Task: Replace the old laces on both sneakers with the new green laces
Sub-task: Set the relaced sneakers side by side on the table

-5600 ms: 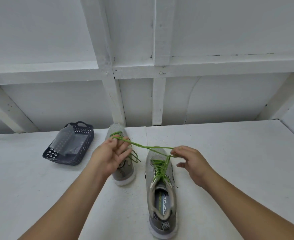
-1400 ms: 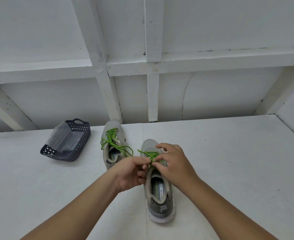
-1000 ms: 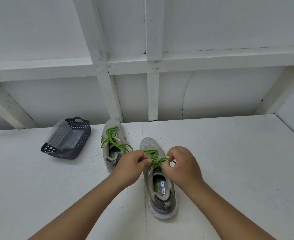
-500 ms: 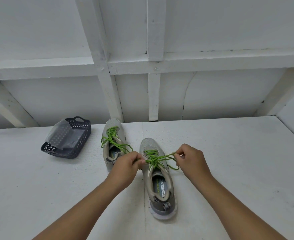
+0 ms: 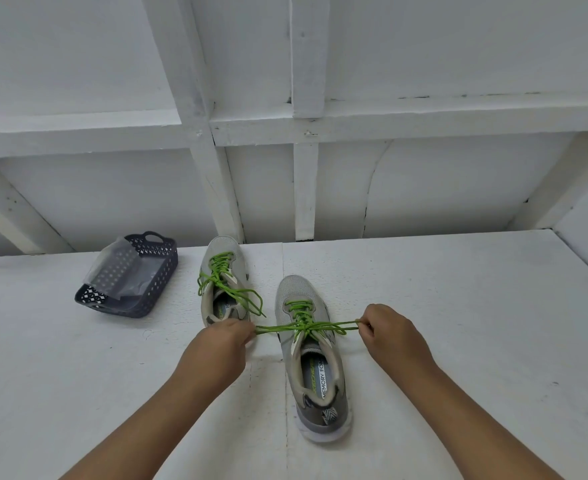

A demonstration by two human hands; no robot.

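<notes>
Both hands (image 5: 306, 336) pinching taut green lace (image 5: 306, 328).

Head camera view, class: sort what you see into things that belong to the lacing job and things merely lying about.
Part of the job:
- near grey mesh sneaker
- its green lace, pinched by left hand and right hand
- far grey sneaker with green lace

Lying about:
- dark perforated plastic basket
- clear plastic wrapper inside it

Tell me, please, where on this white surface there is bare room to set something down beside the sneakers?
The widest bare patch lies right of the near sneaker, past the right hand. A smaller one runs in front of the basket, left of the left hand. Between the two sneakers it is crowded: the taut green lace spans there, and the far sneaker sits close.
</notes>
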